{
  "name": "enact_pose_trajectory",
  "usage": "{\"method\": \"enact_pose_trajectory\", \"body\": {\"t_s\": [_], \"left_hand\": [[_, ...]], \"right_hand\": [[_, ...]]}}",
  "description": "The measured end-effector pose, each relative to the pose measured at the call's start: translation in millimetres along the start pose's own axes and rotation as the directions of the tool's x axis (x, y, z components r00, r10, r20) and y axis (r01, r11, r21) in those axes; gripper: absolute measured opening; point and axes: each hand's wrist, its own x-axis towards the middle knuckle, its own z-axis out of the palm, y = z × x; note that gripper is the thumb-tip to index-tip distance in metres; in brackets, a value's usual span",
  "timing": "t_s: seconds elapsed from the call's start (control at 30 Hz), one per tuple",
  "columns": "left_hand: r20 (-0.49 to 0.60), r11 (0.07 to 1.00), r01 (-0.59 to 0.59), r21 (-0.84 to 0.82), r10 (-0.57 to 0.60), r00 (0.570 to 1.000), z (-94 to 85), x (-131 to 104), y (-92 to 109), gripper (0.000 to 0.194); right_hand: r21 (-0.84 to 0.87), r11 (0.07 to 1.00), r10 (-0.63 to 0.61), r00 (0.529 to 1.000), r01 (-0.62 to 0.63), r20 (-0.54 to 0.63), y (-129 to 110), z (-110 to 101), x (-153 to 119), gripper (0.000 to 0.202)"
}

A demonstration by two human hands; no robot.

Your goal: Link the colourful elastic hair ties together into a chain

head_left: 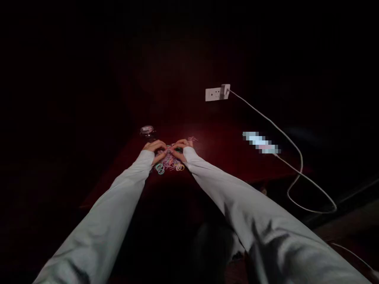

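Colorful bands (169,162) lay in a small, messy pile on a dark red table (219,156), right under and between the two hands. Most looked pink and purple. Some green rings (160,169) sat at the near left edge of the pile, and a yellow ring (180,167) sat at the near right edge.

The left hand (156,149) and the right hand (180,146) were bent, with their fingertips close together over the pile. Both hands looked narrow at the tips, but it was too small and dark to tell if they held a band. Long, pale sleeves (103,213) covered both arms.

A little jar (147,132) stood just past the left hand. A small pink bunch (193,139) was beside the right hand. Farther right, a white cord (271,122) ran from a plug (226,89) in a wall socket (212,94) to a bright, blurred-out thing (260,142) on the table.
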Motion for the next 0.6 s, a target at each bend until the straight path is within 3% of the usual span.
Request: {"method": "enact_pose_trajectory", "body": {"t_s": [0.3, 0.6], "left_hand": [[0.022, 0.998, 0.044, 0.048, -0.045, 0.999, -5.2, 0.3, 0.8, 0.017], [0.012, 0.998, 0.038, 0.044, -0.039, 0.999, -4.1, 0.8, -2.8, 0.017]], "right_hand": [[0.049, 0.997, 0.061, 0.998, -0.061, -0.005, -2.1, -5.8, -0.5, 0.01], [-0.004, 0.996, 0.088, 0.996, -0.088, -0.033, -0.3, 2.8, 1.5, 0.01]]}}
